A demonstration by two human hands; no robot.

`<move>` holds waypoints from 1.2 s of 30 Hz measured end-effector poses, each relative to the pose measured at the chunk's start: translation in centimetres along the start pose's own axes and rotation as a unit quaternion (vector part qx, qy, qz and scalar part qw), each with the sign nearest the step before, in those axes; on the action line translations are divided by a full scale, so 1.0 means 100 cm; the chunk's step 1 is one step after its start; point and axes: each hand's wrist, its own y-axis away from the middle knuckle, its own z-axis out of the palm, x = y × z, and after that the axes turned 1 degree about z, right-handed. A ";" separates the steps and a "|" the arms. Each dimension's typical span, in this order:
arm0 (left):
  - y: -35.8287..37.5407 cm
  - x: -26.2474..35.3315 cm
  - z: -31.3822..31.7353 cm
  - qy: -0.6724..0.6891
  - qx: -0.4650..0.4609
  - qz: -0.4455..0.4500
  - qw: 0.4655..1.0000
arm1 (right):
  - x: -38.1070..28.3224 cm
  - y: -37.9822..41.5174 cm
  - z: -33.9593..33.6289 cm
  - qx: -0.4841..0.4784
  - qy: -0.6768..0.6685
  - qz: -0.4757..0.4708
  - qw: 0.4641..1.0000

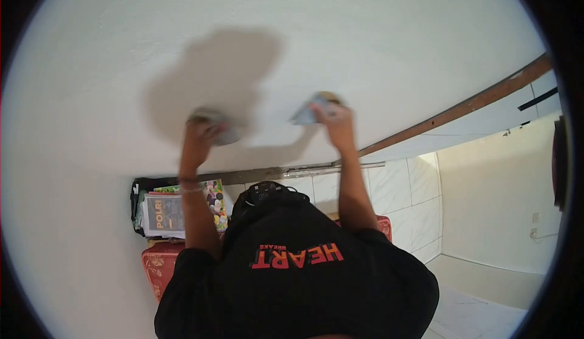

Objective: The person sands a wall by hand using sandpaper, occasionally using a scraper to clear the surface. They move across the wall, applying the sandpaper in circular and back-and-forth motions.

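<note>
A pale, smooth wall [389,41] fills the upper part of the frame, with a soft brownish shadow (blurry at its edges) left of centre. A dark brown wooden strip [462,109] slants down from the upper right. Veined white floor tiles [395,184] with thin joints lie right of centre. At the right, a cream wall [496,187] carries a small socket and a cord. Light is brightest on the pale wall near the middle; a red patterned mat [159,263] shows at the lower left.
</note>
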 end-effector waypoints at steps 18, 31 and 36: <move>-0.050 -0.040 -0.108 -0.019 0.446 -0.306 0.841 | 0.044 -0.055 -0.031 0.545 -0.244 0.065 0.800; -0.072 -0.046 -0.079 -0.022 0.424 -0.323 0.846 | -0.043 -0.057 0.086 0.593 -0.113 0.019 0.797; -0.056 -0.065 -0.079 -0.041 0.425 -0.308 0.851 | 0.007 -0.082 -0.038 0.588 -0.272 0.273 0.711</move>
